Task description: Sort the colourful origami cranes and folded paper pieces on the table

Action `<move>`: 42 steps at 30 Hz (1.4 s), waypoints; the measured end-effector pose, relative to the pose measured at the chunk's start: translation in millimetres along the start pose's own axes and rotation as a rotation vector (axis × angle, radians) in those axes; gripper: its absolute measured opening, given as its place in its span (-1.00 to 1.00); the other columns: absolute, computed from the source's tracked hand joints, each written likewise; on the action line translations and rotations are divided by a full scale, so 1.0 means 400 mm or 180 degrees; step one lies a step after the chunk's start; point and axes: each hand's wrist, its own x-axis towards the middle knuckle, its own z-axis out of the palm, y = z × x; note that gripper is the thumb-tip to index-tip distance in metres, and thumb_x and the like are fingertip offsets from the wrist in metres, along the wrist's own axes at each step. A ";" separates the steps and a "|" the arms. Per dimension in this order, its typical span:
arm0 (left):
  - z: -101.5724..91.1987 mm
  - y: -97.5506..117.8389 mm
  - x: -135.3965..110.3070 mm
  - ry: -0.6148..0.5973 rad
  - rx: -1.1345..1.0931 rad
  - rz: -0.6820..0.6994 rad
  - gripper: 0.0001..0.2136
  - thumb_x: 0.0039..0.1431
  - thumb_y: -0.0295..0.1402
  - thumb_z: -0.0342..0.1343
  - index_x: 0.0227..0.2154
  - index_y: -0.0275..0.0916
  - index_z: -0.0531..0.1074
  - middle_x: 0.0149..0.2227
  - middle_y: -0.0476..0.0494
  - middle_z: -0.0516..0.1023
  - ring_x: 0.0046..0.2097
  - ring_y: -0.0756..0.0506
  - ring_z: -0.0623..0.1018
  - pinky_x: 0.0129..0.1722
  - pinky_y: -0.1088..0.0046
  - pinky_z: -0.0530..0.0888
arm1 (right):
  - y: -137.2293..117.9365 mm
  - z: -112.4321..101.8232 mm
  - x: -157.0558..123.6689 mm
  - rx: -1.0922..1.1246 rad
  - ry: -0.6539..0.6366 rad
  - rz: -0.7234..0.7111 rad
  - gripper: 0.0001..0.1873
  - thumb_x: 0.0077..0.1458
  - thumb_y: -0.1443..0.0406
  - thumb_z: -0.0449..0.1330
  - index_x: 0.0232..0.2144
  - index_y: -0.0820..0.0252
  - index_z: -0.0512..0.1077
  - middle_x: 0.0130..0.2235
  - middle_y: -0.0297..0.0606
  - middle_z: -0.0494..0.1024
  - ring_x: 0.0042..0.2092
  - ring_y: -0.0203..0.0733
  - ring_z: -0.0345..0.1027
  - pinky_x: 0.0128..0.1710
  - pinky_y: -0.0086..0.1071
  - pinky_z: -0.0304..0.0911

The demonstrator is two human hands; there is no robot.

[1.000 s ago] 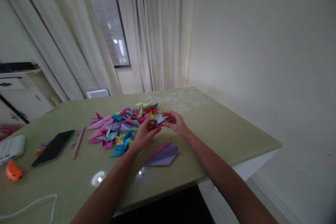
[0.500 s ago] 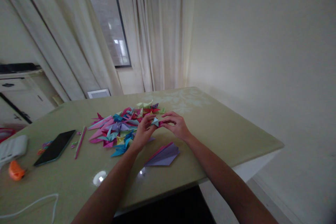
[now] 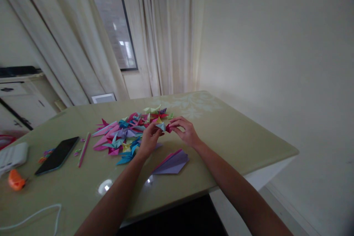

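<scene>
My left hand (image 3: 149,141) and my right hand (image 3: 186,131) meet just above the table, each pinching a small folded paper piece (image 3: 163,127) that shows light blue and magenta between the fingertips. Both hands are closed on it. Right behind and left of them lies a heap of coloured folded paper pieces (image 3: 127,132) in pink, blue, purple, yellow and green. A larger purple folded paper (image 3: 173,163) lies flat on the table just in front of my hands.
On the olive table (image 3: 235,136), a black phone (image 3: 57,155) and a pink pen (image 3: 83,149) lie left of the heap. Further left are a white case (image 3: 12,155) and an orange object (image 3: 15,180). A white cable (image 3: 35,215) runs along the near left edge. Curtains and a wall stand behind.
My hands have shifted slightly and turned the small paper piece between the fingertips; the light blue flap now points up and left. Nothing else moved.
</scene>
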 end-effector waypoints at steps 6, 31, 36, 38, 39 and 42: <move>-0.004 -0.016 0.002 0.0001 0.0089 0.0038 -0.70 0.08 -0.13 0.33 -0.23 -0.22 0.54 -0.32 -0.07 0.65 -0.27 -0.10 0.65 -0.18 0.28 0.67 | -0.009 -0.005 0.000 -0.0165 0.0048 -0.0059 -0.87 0.33 0.21 0.28 -0.17 0.02 0.64 -0.09 -0.17 0.64 0.01 -0.08 0.52 0.12 -0.14 0.40; -0.010 -0.013 0.004 -0.0002 0.0476 0.0241 -0.80 0.16 -0.19 0.24 -0.30 -0.22 0.59 -0.30 -0.07 0.62 -0.23 -0.10 0.61 -0.16 0.31 0.65 | 0.077 -0.066 -0.008 -0.1096 -0.1089 0.1050 -0.47 -0.17 0.13 0.60 -0.14 0.16 0.59 -0.08 -0.15 0.52 -0.11 -0.09 0.42 -0.14 -0.27 0.37; -0.007 -0.013 0.006 -0.0053 0.0544 0.0424 -0.82 0.20 -0.21 0.20 -0.32 -0.22 0.57 -0.33 -0.06 0.60 -0.26 -0.08 0.59 -0.20 0.36 0.62 | 0.103 -0.107 -0.026 -0.0961 -0.1613 0.1590 -0.46 -0.20 0.34 0.56 -0.10 0.14 0.57 -0.21 -0.27 0.57 -0.28 -0.18 0.44 -0.31 -0.38 0.31; -0.006 -0.015 0.005 -0.0087 0.0508 0.0389 -0.81 0.21 -0.20 0.19 -0.33 -0.22 0.55 -0.34 -0.07 0.60 -0.27 -0.09 0.60 -0.20 0.35 0.62 | 0.115 -0.106 -0.035 -0.0752 -0.1665 0.1707 -0.53 -0.13 0.45 0.46 -0.11 0.14 0.56 -0.32 -0.35 0.57 -0.32 -0.21 0.45 -0.32 -0.41 0.30; -0.005 -0.016 0.004 -0.0093 0.0499 0.0364 -0.81 0.21 -0.20 0.19 -0.33 -0.22 0.55 -0.34 -0.07 0.61 -0.27 -0.09 0.61 -0.19 0.35 0.62 | 0.120 -0.101 -0.038 -0.0662 -0.1627 0.1698 -0.57 -0.11 0.48 0.42 -0.13 0.14 0.56 -0.36 -0.38 0.56 -0.32 -0.22 0.46 -0.32 -0.42 0.30; -0.002 -0.017 -0.001 -0.0065 0.0595 0.0283 -0.82 0.18 -0.21 0.21 -0.28 -0.22 0.54 -0.35 -0.07 0.64 -0.28 -0.10 0.64 -0.22 0.35 0.62 | 0.123 -0.071 -0.039 -0.0395 -0.1310 0.1605 -0.68 -0.05 0.45 0.39 -0.18 0.17 0.57 -0.41 -0.39 0.54 -0.33 -0.25 0.44 -0.29 -0.41 0.30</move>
